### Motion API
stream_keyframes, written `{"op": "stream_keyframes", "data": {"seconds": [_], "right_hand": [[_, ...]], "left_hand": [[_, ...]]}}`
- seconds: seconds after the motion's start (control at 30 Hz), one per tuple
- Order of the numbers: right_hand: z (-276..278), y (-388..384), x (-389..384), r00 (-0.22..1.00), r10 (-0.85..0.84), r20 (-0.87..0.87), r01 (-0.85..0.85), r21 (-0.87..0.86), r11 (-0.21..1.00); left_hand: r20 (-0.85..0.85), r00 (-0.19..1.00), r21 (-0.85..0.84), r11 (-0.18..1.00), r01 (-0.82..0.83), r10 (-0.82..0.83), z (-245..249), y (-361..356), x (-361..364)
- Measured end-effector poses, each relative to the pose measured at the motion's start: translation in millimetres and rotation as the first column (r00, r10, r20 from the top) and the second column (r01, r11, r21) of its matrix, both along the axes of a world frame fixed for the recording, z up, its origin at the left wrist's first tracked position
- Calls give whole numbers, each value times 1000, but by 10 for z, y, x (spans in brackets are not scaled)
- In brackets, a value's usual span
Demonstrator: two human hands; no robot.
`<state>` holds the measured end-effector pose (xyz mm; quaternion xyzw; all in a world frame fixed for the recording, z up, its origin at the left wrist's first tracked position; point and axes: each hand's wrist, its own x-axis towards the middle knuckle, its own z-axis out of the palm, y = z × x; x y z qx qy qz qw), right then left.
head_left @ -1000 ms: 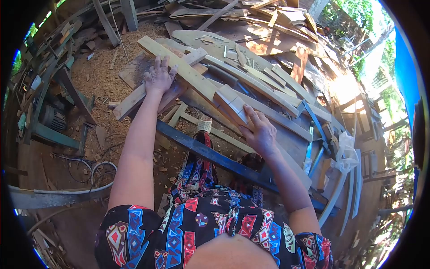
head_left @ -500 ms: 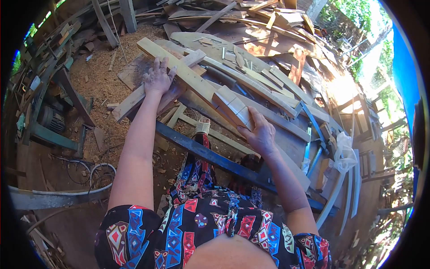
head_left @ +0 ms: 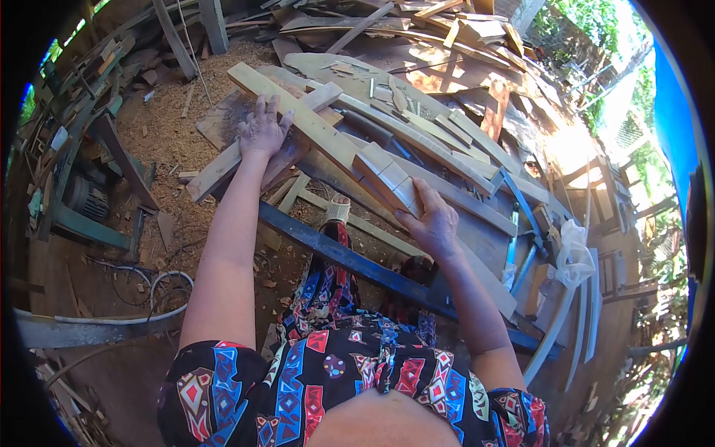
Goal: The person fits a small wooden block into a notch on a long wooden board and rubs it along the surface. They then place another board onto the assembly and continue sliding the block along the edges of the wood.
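A long pale wooden board (head_left: 320, 130) lies slantwise across other timber on the bench. My left hand (head_left: 262, 132) rests with spread fingers against the board's near edge, close to its far left end. A second wooden piece (head_left: 216, 173) crosses under the board beside my left wrist. Toward the board's near right end, my right hand (head_left: 433, 223) is closed around the lower end of a short wooden block (head_left: 387, 177) with thin dark lines across it. That block sits on the board; its underside is hidden.
A blue metal rail (head_left: 335, 253) runs along the bench's near side. Slats and a blue metal frame (head_left: 521, 197) lie to the right, near a clear plastic bag (head_left: 575, 257). Sawdust (head_left: 167, 141) covers the ground at left, where a motor (head_left: 88, 200) stands. Scrap wood (head_left: 447, 37) is piled behind.
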<state>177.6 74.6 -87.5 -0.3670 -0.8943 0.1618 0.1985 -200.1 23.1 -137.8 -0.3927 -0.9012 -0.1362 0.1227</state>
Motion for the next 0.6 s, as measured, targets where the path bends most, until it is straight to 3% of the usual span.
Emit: {"op": "stream_keyframes", "data": {"seconds": [0.6], "right_hand": [[-4,-2,7,999,-5,-39,5,-7,1000]], "left_hand": [[-31,1000,28,1000,3,-2,14,-10,30]]}}
